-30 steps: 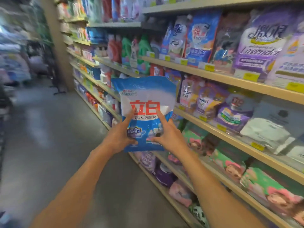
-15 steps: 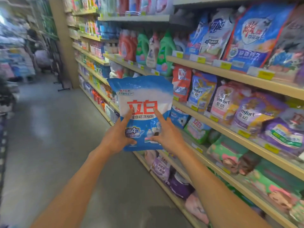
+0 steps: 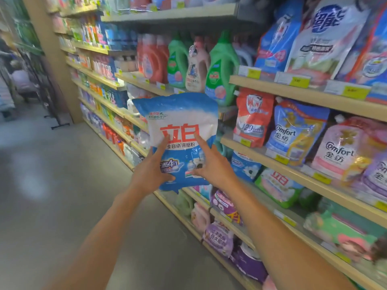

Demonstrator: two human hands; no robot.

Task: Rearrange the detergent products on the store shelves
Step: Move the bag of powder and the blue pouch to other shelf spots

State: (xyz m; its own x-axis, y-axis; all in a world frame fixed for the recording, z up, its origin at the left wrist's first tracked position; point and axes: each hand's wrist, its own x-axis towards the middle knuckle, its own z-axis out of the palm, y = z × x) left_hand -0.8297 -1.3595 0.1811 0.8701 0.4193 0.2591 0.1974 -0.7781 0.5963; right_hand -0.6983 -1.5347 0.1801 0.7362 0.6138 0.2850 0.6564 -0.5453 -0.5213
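- Item handled: a blue-and-white plastic detergent bag (image 3: 184, 141) with large red characters on its front. It is held upright at the centre of the view, printed face toward the camera.
- Location: the detergent bag is off the shelving, in the air over the aisle, just left of the beige wooden shelf unit (image 3: 314, 97). In this view its top edge overlaps the front edge of the shelf that carries the bottles.
- Left hand (image 3: 149, 172): grips the lower left part of the detergent bag. The thumb lies across the lower front and the index finger is extended up the front to the red characters. The other fingers are hidden behind the bag.
- Right hand (image 3: 211, 168): grips the lower right part in a mirrored hold, with the thumb across the lower front and the index finger extended upward. The other fingers are hidden.
- Shelf behind the bag: red plastic bottles (image 3: 152, 59) at the far left, then green plastic bottles (image 3: 222, 68), with a pale pink bottle (image 3: 196, 68) between two of the green ones.
- Shelf to the right of the bag: a red-and-white pouch (image 3: 253, 118), a blue Comfort pouch (image 3: 297, 130) and a pink Comfort pouch (image 3: 343, 149), standing side by side.
- Shelf edges: yellow price labels (image 3: 295, 82) are fixed along the fronts.
- Left of the shelving: a grey floor (image 3: 52, 185).
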